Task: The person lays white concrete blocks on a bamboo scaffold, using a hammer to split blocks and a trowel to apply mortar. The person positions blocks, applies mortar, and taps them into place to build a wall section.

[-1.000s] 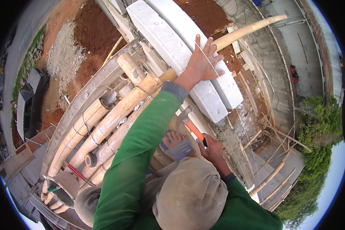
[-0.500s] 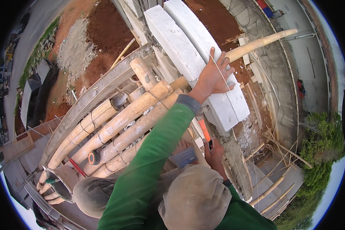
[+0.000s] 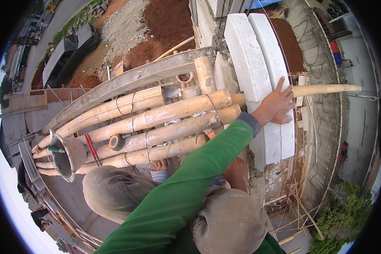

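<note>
My left hand (image 3: 277, 105) lies on top of two side-by-side rows of white lightweight concrete blocks (image 3: 249, 55), its fingers spread. A thin string runs close over the blocks. Beneath my left forearm, my right hand (image 3: 236, 172) shows only at its back and wrist; the fingers are hidden. Just past the forearm's far edge, a bit of an orange-handled tool (image 3: 211, 134) sticks out in line with the right hand, which gripped its black end half a second earlier. The blocks sit on a rough wall top beside bamboo poles (image 3: 156, 120).
On the bamboo lie an orange-and-black tape measure (image 3: 116, 142) and a red-handled tool (image 3: 91, 148). A mortar-caked bucket (image 3: 76, 152) tilts at left. One bamboo pole (image 3: 326, 89) sticks out beyond the blocks. My knees (image 3: 230, 222) are below. A vehicle (image 3: 70, 51) stands on the ground.
The view has turned, so the blocks appear farther right and lower. My left hand stays on the blocks. The orange tool and my right hand are now mostly covered by my left arm.
</note>
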Demonstrator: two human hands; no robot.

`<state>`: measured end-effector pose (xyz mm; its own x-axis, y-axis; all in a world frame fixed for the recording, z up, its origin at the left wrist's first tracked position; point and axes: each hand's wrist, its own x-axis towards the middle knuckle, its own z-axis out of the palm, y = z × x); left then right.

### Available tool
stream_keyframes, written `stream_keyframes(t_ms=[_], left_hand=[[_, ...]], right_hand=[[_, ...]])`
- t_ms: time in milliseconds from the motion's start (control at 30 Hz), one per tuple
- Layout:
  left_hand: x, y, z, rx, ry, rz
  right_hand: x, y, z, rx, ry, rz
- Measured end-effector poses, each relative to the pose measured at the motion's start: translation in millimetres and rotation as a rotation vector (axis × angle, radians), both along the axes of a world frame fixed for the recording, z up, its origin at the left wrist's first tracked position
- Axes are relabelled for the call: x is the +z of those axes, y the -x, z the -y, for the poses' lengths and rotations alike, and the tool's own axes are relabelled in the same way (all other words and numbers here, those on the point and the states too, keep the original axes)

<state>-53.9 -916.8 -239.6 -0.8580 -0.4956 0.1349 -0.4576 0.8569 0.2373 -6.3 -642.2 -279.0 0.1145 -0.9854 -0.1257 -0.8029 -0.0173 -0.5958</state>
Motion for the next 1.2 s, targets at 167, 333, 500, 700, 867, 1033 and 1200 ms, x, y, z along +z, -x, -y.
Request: stream_keyframes(t_ms=[167, 333, 500, 700, 867, 1033, 1200], left_hand=[[-1.6, 0.6, 0.5, 0.003, -0.039, -0.034], [-5.9, 1.3, 2.1, 0.001, -0.027, -0.072], [-7.3, 1.5, 2.5, -0.009, -0.002, -0.106], [-12.6, 3.2, 4.0, -0.004, 0.033, -0.158], [-19.7, 4.2, 4.4, -0.017, 0.041, -0.195], [-17.6, 3.8, 3.8, -0.022, 0.044, -0.188], [-17.3, 2.3, 2.9, -0.025, 0.066, -0.208]], right_hand=[[-4.7, -49.0, 29.9, -0.2, -0.132, 0.796], [12.4, -60.3, 50.9, -0.033, -0.128, 0.725], [74.2, -24.7, 60.4, -0.05, -0.251, 0.513], [214.2, 34.4, 30.9, -0.359, -0.658, 1.183], [311.6, 111.3, 1.0, -0.097, -0.255, 1.24], [260.0, 215.7, 49.7, -0.518, -0.11, 0.676], [104.5, 225.4, 101.6, -0.247, -0.031, -0.134]])
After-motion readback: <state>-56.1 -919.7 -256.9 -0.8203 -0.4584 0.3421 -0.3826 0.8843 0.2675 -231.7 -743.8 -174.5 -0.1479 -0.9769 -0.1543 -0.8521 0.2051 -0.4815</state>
